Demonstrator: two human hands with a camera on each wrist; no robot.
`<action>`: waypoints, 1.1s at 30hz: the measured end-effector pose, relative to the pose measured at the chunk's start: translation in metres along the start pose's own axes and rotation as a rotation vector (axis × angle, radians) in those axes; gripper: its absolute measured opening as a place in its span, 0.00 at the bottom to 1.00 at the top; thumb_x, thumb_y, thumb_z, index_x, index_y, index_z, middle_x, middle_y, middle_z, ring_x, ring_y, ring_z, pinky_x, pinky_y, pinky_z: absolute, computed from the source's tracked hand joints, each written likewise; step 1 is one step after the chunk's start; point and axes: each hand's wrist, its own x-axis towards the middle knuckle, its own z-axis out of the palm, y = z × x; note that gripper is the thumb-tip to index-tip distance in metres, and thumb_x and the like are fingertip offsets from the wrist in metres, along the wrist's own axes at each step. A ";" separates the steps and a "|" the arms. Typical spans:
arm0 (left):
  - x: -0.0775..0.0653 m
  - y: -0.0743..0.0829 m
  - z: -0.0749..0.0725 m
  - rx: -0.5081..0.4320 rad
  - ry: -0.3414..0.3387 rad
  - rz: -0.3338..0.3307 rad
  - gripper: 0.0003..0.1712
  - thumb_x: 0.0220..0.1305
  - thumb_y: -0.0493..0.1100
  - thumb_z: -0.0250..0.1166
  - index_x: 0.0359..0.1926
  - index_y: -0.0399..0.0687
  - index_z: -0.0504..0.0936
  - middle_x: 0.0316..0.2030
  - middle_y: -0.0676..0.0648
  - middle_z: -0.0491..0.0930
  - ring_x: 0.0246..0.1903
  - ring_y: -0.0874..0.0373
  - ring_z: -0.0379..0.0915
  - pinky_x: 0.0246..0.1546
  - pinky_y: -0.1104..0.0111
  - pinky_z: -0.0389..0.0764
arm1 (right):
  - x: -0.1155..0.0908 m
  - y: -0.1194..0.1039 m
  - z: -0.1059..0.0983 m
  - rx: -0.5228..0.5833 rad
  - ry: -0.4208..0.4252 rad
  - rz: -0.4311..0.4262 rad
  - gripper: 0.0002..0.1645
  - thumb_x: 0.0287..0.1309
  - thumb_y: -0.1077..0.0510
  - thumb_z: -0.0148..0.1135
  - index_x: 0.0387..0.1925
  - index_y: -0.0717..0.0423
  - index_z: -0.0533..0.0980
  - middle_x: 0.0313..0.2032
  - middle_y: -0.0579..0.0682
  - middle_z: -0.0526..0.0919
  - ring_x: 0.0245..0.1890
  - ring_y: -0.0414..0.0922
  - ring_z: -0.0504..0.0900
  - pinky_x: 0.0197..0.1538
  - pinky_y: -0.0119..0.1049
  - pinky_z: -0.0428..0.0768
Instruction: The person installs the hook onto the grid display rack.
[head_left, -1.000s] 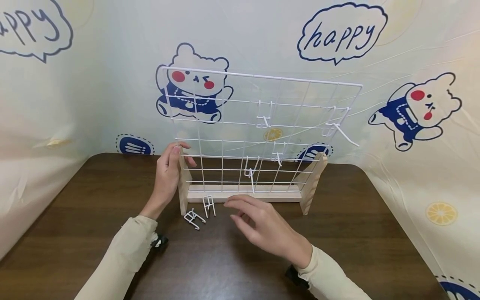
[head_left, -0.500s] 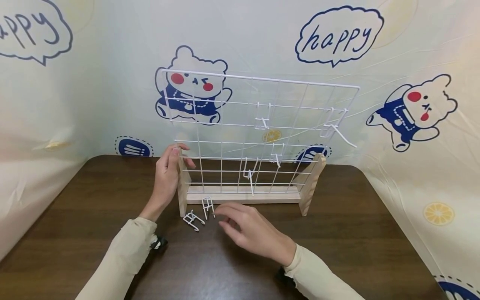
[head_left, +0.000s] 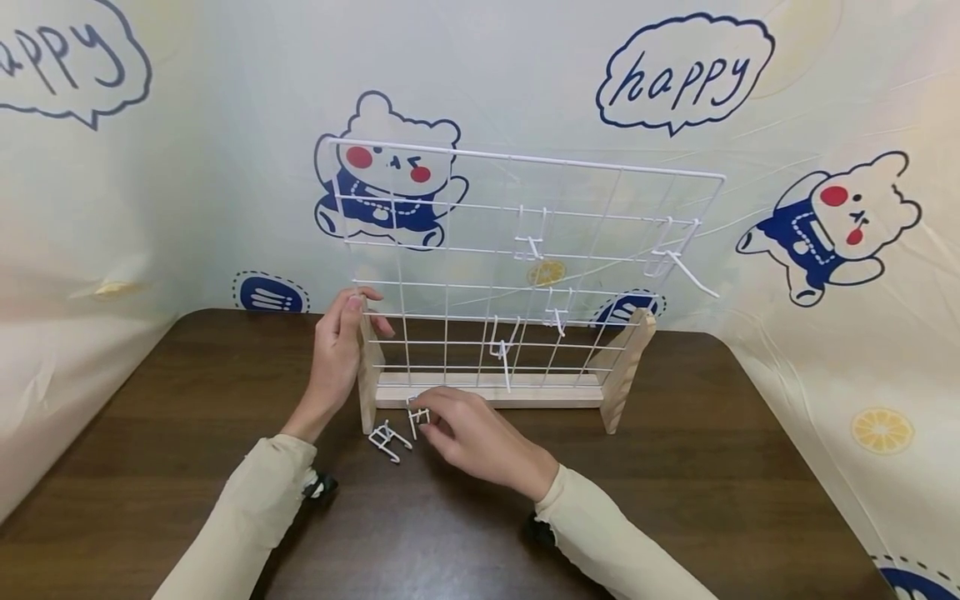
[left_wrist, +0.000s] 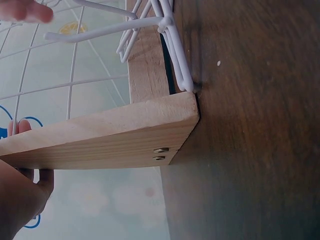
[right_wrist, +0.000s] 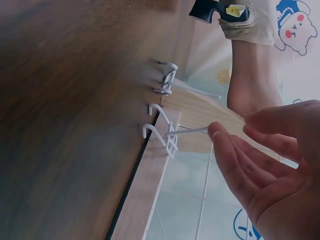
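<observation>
A white wire grid rack with wooden side panels and a wooden base (head_left: 480, 396) stands on the table. My left hand (head_left: 335, 346) grips the top of its left side panel (left_wrist: 105, 135), thumb in front and fingers behind. Two loose white wire hooks lie near that panel's foot: one nearer me (head_left: 387, 442), one by the base (right_wrist: 172, 137). My right hand (head_left: 483, 437) is at the hook by the base. In the right wrist view, the fingertips meet the end of its prong, while the thumb (right_wrist: 272, 120) stays apart from it.
Several white hooks hang on the grid, among them a long one (head_left: 686, 271) jutting out at the upper right and a lower one (head_left: 502, 354) above the base. A printed curtain (head_left: 540, 75) surrounds the brown table (head_left: 720, 467) behind and at the sides.
My right hand has moved left along the front of the rack to the loose hook by the base. The left hand keeps its grip on the side panel.
</observation>
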 end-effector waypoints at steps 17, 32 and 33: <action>-0.001 0.006 0.000 0.029 -0.003 0.012 0.23 0.81 0.44 0.41 0.52 0.25 0.71 0.29 0.23 0.76 0.32 0.35 0.74 0.30 0.70 0.75 | 0.008 0.010 0.019 -0.061 -0.133 0.038 0.13 0.65 0.68 0.58 0.49 0.61 0.82 0.46 0.49 0.86 0.50 0.37 0.82 0.55 0.29 0.76; -0.001 0.005 0.000 0.022 -0.010 0.009 0.23 0.81 0.43 0.41 0.53 0.24 0.70 0.28 0.25 0.77 0.32 0.37 0.75 0.31 0.71 0.75 | 0.006 0.020 0.017 -0.013 -0.130 0.057 0.11 0.65 0.67 0.60 0.45 0.60 0.84 0.43 0.47 0.88 0.46 0.36 0.83 0.52 0.27 0.76; -0.001 0.005 0.000 0.026 -0.009 0.009 0.23 0.81 0.44 0.41 0.53 0.24 0.70 0.28 0.25 0.77 0.32 0.37 0.75 0.31 0.71 0.74 | 0.006 0.021 0.017 -0.015 -0.130 0.059 0.11 0.65 0.67 0.60 0.45 0.60 0.84 0.43 0.47 0.88 0.46 0.36 0.83 0.52 0.26 0.76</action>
